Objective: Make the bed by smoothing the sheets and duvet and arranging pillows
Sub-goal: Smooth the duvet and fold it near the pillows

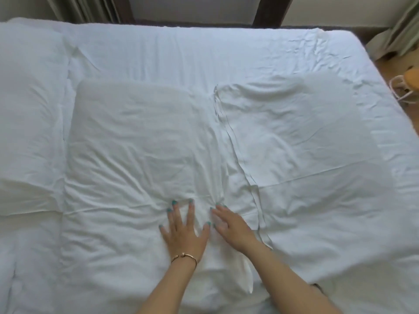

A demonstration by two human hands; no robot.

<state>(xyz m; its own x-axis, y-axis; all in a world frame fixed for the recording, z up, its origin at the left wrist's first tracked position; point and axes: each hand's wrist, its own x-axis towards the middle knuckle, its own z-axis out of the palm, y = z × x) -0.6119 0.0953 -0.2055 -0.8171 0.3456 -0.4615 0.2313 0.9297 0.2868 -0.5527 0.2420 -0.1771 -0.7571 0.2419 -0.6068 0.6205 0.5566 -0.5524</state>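
Two white pillows lie side by side on the white bed. The left pillow (136,141) is wrinkled, and the right pillow (306,137) has its open hem facing the left one. My left hand (183,230) presses flat on the near edge of the left pillow, fingers spread, with a gold bracelet on the wrist. My right hand (231,225) lies flat beside it, fingers apart, on the overlapping pillowcase edges. Neither hand holds anything. A folded white duvet (29,123) bulges along the left side. The white sheet (181,55) behind the pillows shows light creases.
A dark headboard frame (260,12) and curtains (90,7) stand beyond the far edge of the bed. At the right, wooden floor (390,71) shows with a white cord and a yellow object (412,78) beside another curtain.
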